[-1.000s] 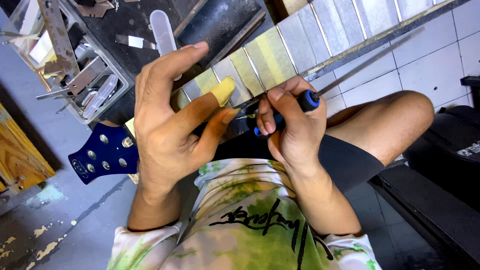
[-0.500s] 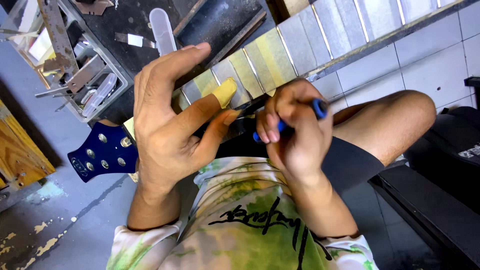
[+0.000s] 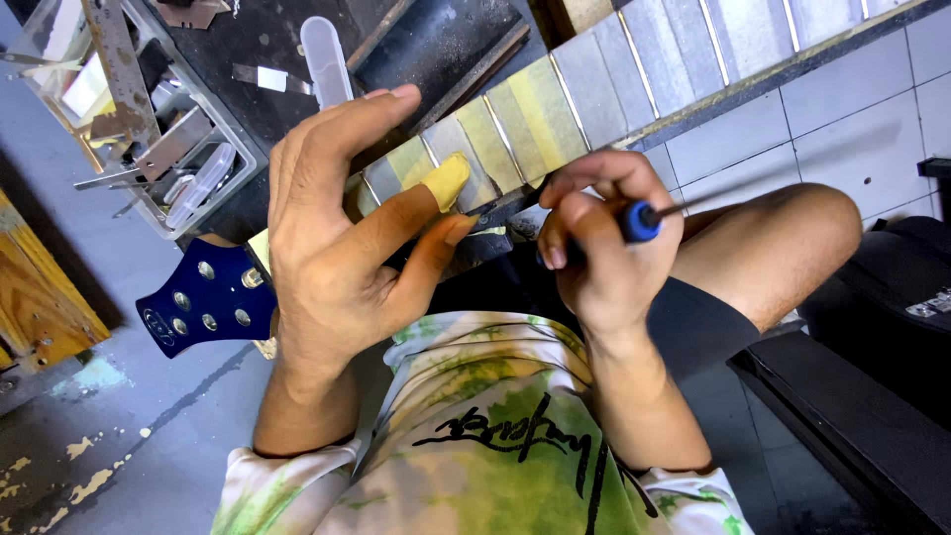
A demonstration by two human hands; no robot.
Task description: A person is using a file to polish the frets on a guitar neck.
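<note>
The guitar neck (image 3: 555, 119) lies across my lap, its taped fretboard running up toward the top right and its blue headstock (image 3: 203, 297) hanging out past my left wrist over the grey floor (image 3: 149, 436). My left hand (image 3: 342, 248) lies over the neck near the headstock end, fingers spread and loosely curled, the middle fingertip wrapped in yellow tape. My right hand (image 3: 599, 253) is closed around the blue-and-black handle of a thin tool (image 3: 642, 220), its blurred shaft pointing right above my bare knee (image 3: 783, 248). A clear parts tray (image 3: 158, 149) sits beyond the headstock.
</note>
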